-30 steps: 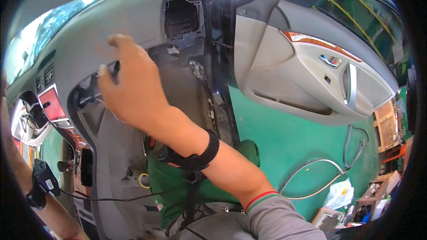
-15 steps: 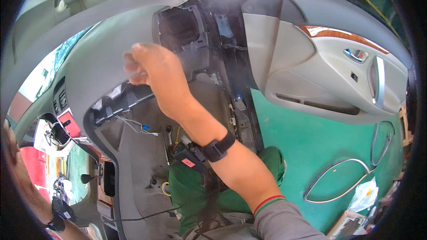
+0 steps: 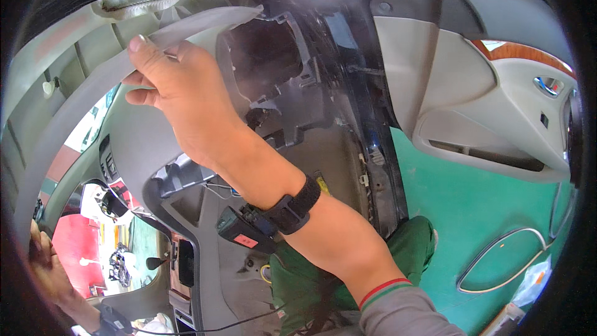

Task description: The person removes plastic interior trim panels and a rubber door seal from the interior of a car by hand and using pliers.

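Observation:
A long, curved light-grey interior trim panel (image 3: pixel 93 84) runs from the lower left up to a pointed end at top middle. Ribs, a white clip and a wrinkled patch show along its upper side. My right hand (image 3: pixel 180 81) is closed on the panel's edge, with the thumb over it and the fingers below. At the far lower left, my left hand (image 3: pixel 50 270) grips the panel's lower end, its fingers partly shaded. Behind the panel lies the grey dashboard (image 3: pixel 134 127) of a car. On my right wrist a black strap (image 3: pixel 292 211) carries a small black box.
A square dark opening (image 3: pixel 264 56) sits in the dashboard's end beside the door frame. The open beige door (image 3: pixel 460 81) with wood trim stands at right. Thin wires (image 3: pixel 217 190) hang below the dashboard. A looped rubber strip (image 3: pixel 491 242) and a plastic bag (image 3: pixel 532 283) lie on the green floor.
My right hand has moved left and up and now closes on the trim panel's edge. My left hand shows further in view. The whole view has shifted, with the door further right.

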Demonstrator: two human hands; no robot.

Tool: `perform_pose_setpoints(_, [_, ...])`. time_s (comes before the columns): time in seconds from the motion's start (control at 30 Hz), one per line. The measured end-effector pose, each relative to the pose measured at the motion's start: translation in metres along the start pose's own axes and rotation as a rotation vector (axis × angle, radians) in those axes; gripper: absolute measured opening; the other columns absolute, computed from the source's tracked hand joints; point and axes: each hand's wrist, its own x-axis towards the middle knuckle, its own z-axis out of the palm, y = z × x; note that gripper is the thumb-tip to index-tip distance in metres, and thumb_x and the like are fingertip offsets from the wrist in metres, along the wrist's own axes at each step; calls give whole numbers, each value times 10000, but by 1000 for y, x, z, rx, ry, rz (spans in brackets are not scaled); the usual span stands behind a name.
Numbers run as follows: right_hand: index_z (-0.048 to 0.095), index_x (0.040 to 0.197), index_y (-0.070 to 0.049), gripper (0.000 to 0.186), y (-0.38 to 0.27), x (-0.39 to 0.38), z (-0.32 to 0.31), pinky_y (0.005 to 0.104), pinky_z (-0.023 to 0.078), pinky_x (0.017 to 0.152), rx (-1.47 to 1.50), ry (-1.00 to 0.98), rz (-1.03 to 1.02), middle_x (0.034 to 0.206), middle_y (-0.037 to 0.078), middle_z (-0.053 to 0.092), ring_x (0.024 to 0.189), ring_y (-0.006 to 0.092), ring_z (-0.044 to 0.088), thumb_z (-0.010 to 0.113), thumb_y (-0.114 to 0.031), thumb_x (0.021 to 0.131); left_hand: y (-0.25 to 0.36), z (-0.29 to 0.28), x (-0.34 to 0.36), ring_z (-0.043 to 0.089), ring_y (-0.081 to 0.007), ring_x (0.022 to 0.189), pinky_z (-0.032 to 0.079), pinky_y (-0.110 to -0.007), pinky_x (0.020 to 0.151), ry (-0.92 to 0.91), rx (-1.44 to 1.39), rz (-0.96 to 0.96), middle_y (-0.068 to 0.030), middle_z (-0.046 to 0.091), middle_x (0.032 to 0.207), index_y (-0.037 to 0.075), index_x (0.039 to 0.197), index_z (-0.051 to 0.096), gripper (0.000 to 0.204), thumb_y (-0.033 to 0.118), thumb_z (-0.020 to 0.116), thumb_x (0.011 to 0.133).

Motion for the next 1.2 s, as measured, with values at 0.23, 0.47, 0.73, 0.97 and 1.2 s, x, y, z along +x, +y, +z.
perform_pose_setpoints(0.23, [568, 1129, 58, 512, 2, 4, 5, 330, 498, 878, -108, 71, 42, 1058, 83, 605, 993, 162, 583, 685, -399, 928, -1, -27, 12, 345, -191, 780, 304, -296, 660, -350, -89, -113, -155, 501, 1077, -62, 1325, 443, 380, 119, 449, 991])
perform_pose_setpoints(0.47, [590, 1122, -11, 364, -11, -7, 1, 341, 468, 907, 6, 2, 14, 1065, 42, 605, 984, 120, 572, 666, -325, 954, -4, 0, -40, 295, -147, 680, 262, -281, 569, 258, 127, 198, -76, 391, 834, -60, 1179, 496, 294, 145, 478, 970])
perform_pose_setpoints(0.73, [623, 1100, -20, 308, -20, 1, -11, 334, 492, 876, 111, 65, 85, 1043, 69, 676, 960, 164, 627, 647, -277, 932, 11, 78, -54, 368, -178, 619, 324, -323, 540, 589, 500, 221, -109, 467, 803, -37, 956, 573, 319, 280, 556, 922])
perform_pose_setpoints(0.97, [606, 1187, -27, 284, -5, 2, 10, 456, 492, 991, 154, -78, 0, 1161, 107, 675, 1100, 241, 637, 593, -223, 982, 20, -32, -40, 287, -140, 661, 255, -277, 526, 171, 984, 220, -55, 349, 778, 17, 960, 485, 82, 69, 480, 896])
perform_pose_setpoints(1.2, [594, 1202, -18, 338, 13, 4, 15, 460, 501, 1011, -66, -66, 19, 1164, 107, 672, 1099, 245, 648, 639, -263, 974, -4, -51, -50, 285, -130, 635, 236, -259, 490, 224, 44, 116, -54, 351, 772, 9, 966, 485, 128, 134, 475, 942])
